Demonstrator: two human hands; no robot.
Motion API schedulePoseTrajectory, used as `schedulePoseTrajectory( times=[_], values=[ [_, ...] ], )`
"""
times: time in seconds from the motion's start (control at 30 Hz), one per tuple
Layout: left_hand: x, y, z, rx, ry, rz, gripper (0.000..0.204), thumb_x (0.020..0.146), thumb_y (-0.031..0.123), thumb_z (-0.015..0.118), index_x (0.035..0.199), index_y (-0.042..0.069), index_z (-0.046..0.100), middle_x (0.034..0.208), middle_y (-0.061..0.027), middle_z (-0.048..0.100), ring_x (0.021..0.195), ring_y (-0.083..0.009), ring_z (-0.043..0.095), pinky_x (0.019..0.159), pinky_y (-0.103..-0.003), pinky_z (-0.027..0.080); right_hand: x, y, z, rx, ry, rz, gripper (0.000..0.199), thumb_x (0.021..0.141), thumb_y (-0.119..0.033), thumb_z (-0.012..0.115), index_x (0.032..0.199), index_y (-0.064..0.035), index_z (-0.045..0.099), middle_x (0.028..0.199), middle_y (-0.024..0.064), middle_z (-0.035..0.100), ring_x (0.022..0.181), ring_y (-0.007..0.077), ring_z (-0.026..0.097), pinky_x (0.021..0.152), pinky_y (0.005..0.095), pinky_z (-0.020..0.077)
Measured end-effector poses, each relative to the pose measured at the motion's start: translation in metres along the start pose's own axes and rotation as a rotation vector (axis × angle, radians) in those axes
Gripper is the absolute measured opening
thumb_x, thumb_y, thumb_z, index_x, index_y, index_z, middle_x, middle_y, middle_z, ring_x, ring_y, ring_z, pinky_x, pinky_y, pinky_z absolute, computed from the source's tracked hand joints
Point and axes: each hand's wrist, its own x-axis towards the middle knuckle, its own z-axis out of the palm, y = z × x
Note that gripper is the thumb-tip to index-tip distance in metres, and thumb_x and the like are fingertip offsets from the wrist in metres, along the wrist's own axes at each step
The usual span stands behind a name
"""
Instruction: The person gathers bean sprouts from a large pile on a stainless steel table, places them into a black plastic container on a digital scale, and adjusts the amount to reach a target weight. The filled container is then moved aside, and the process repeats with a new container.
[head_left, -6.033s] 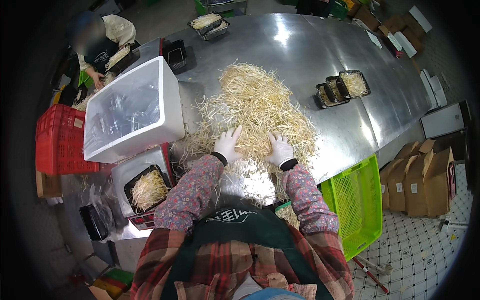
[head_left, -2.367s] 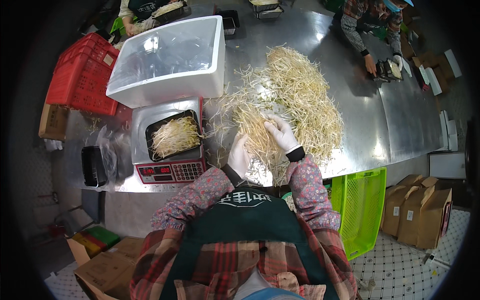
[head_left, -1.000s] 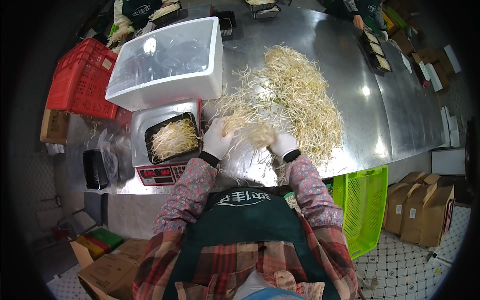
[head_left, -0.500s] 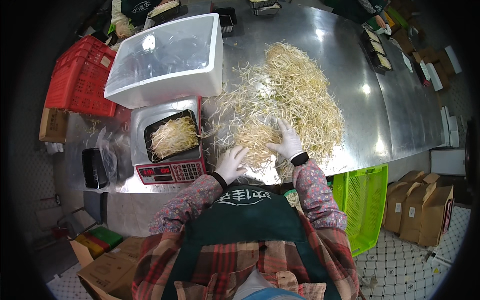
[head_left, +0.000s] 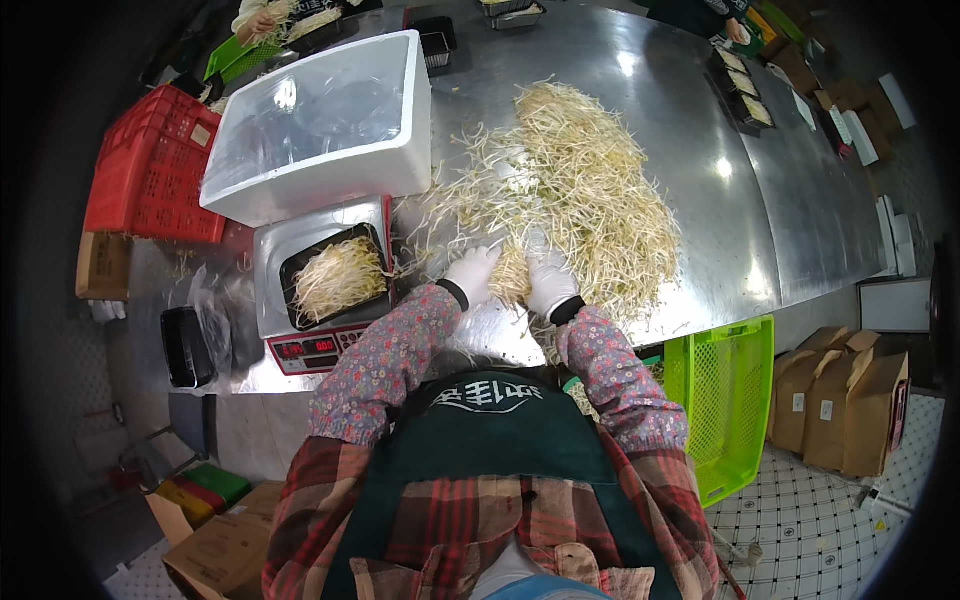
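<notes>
A bundle of bean sprouts (head_left: 511, 274) is squeezed between my two white-gloved hands at the near edge of a large sprout pile (head_left: 595, 185). My left hand (head_left: 471, 273) presses on the bundle's left side, its fingers curled in against it. On the other side my right hand (head_left: 552, 284) closes in, thumb side toward the bundle. To the left, a black tray (head_left: 290, 272) heaped with sprouts rests tilted on the steel plate of a red digital scale (head_left: 318, 348). My left sleeve covers part of the scale's keypad.
A white foam box (head_left: 320, 178) stands behind the scale, beside a red crate (head_left: 160, 165). An empty black tray (head_left: 187, 347) and clear plastic bag lie at left. A green crate (head_left: 735, 400) stands below the table's right front edge. Other people work across the table.
Both hands have come together, gathering the loose sprouts between them into a narrow bundle. The left hand moved right and away from me. The view shifted slightly.
</notes>
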Motion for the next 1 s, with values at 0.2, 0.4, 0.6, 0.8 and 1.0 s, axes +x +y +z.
schedulePoseTrajectory(
  times=[0.2, 0.4, 0.6, 0.8, 1.0],
  values=[
    [-0.027, -0.003, 0.015, -0.018, 0.082, 0.05, 0.031, 0.078, 0.007, 0.061, 0.108, 0.005, 0.057, 0.105, -0.013, 0.059, 0.102, -0.0331, 0.061, 0.078, -0.045, 0.052, -0.014, 0.04, 0.013, 0.005, 0.099, -0.12, 0.038, 0.081, -0.015, 0.06, 0.117, -0.0057, 0.056, 0.095, 0.0228, 0.069, 0.089, 0.0383, 0.068, 0.08, 0.0456, 0.0534],
    [-0.06, -0.007, -0.01, 0.055, 0.238, 0.14, 0.047, 0.071, 0.01, 0.068, 0.116, 0.011, 0.057, 0.105, -0.0077, 0.058, 0.102, -0.0276, 0.058, 0.078, -0.041, 0.05, -0.025, 0.073, -0.049, 0.174, 0.502, -0.09, 0.026, 0.087, -0.026, 0.059, 0.108, -0.0098, 0.056, 0.084, 0.0199, 0.067, 0.077, 0.0412, 0.065, 0.069, 0.0498, 0.0513],
    [-0.052, 0.023, -0.005, 0.156, 0.335, 0.009, 0.083, 0.064, 0.015, 0.077, 0.139, 0.01, 0.043, 0.135, -0.0126, 0.045, 0.127, -0.0344, 0.042, 0.102, -0.047, 0.038, 0.023, 0.023, 0.003, 0.107, 0.233, -0.111, 0.054, 0.08, -0.029, 0.067, 0.126, -0.0068, 0.05, 0.113, 0.0231, 0.06, 0.104, 0.0394, 0.06, 0.088, 0.0462, 0.05],
    [-0.087, -0.017, 0.061, -0.655, 0.508, -0.184, 0.093, 0.075, 0.014, 0.076, 0.151, 0.002, 0.024, 0.151, -0.0229, 0.028, 0.141, -0.0377, 0.028, 0.117, -0.043, 0.025, 0.035, 0.041, 0.007, 0.214, 0.152, -0.146, 0.105, 0.071, -0.047, 0.077, 0.153, -0.0087, 0.024, 0.156, 0.0201, 0.028, 0.142, 0.0385, 0.028, 0.117, 0.0444, 0.025],
    [-0.081, -0.001, 0.077, -0.897, 0.574, -0.189, 0.072, 0.085, 0.005, 0.065, 0.149, 0.0, 0.031, 0.153, -0.0225, 0.031, 0.143, -0.0302, 0.029, 0.117, -0.037, 0.024, 0.008, -0.043, 0.025, -0.071, 0.141, -0.143, 0.142, 0.049, -0.068, 0.083, 0.153, 0.0, 0.014, 0.156, 0.0271, 0.021, 0.145, 0.0433, 0.018, 0.118, 0.0537, 0.0145]
  ],
)
